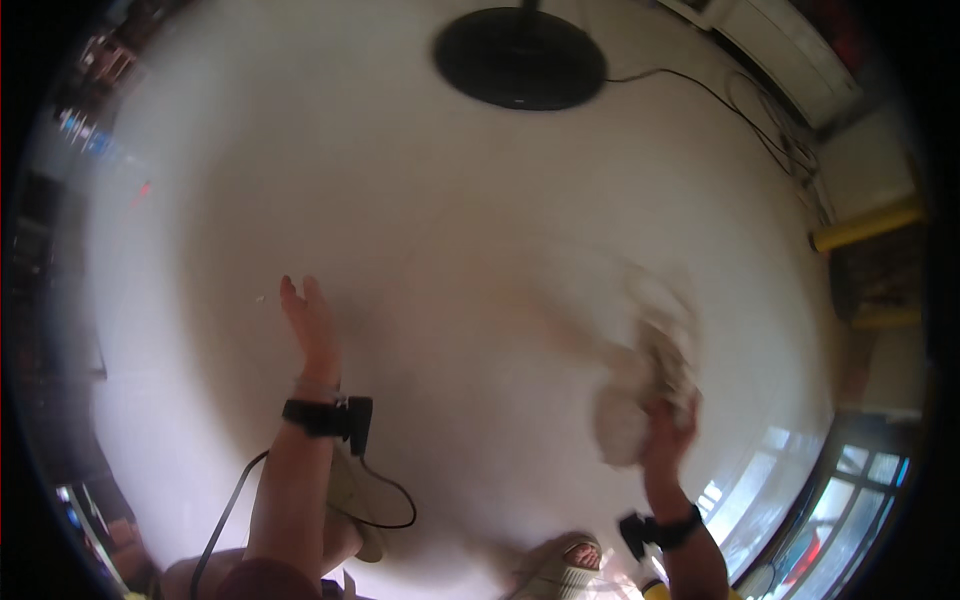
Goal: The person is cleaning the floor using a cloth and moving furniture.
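Observation:
My left hand is held out over the pale floor, fingers stretched out and nothing in them. On the right, my right hand grips a limp beige thing that looks like a crumpled cloth. Motion smears it, so its exact kind cannot be made out. Part of it trails up and to the left of the hand, and a rounded flap hangs beside the fingers. Each wrist wears a black strap with a small device; a cable runs from the left one.
A round black stand base rests on the glossy pale floor at the far side, its cord trailing right toward a white cabinet. Yellow-edged furniture stands at the right. My sandalled foot is at the bottom.

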Available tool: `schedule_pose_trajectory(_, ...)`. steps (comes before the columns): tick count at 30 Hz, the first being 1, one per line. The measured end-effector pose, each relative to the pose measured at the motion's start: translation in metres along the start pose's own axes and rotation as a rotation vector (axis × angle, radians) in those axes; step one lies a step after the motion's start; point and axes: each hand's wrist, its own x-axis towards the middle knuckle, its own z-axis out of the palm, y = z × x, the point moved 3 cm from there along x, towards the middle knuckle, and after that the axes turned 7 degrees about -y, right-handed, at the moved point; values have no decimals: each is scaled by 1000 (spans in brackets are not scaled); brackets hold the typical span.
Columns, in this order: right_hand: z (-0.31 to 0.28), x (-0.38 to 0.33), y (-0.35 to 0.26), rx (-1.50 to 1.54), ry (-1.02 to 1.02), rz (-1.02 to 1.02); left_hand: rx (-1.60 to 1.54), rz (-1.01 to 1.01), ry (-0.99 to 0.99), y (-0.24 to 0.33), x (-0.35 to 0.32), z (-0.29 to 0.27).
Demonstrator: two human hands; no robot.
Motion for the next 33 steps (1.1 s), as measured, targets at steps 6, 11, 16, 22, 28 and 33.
schedule_pose_trajectory(6, -107, -33, 108, -1125, 398, 187, 89, -195, 211, -37, 19, -22)
schedule_pose_trajectory(11, 58, -40, 77, -1316, 292, 426, 353, -175, 251, -79, 11, -26)
schedule_pose_trajectory(16, 264, -36, 39, -1111, -110, 102, 532, -129, 78, -65, 4, -9)
schedule_pose_trajectory(22, 429, 3, -31, -417, -527, -177, 170, 21, 61, -74, -5, -2)
schedule_pose_trajectory(28, 286, -23, -30, 135, -359, -52, 277, -17, 174, -92, 1, -16)
schedule_pose_trajectory(33, 108, -86, 18, -274, 17, 166, 202, -40, 146, -65, 4, -18)
